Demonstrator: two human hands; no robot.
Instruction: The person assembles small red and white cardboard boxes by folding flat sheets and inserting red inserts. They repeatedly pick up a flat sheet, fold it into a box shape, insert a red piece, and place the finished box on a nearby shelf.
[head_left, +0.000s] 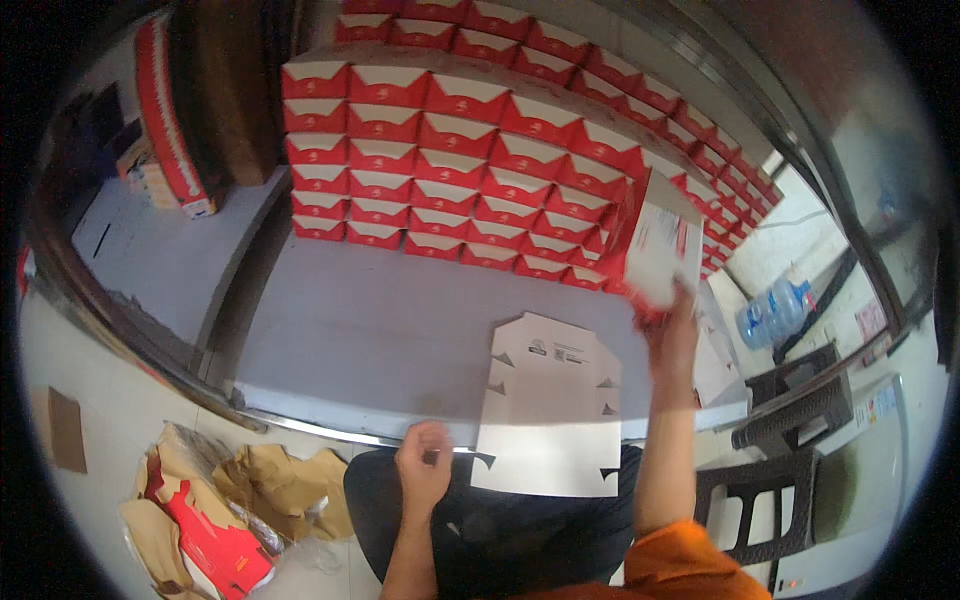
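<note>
The right hand's (672, 330) fingers seem to pinch a red-and-white box's (662, 240) lower end, near stacked boxes (465, 100) that a wide swing could topple. The left hand (424, 468) curls loosely, whether its fingers meet I can't tell; a bump could slide the white carton blank (550, 425), overhanging the desk (370, 330), off.

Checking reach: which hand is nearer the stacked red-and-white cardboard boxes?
Right. The right hand is near the boxes; the left hand is farther back, by the near edge of the grey tabletop.
</note>
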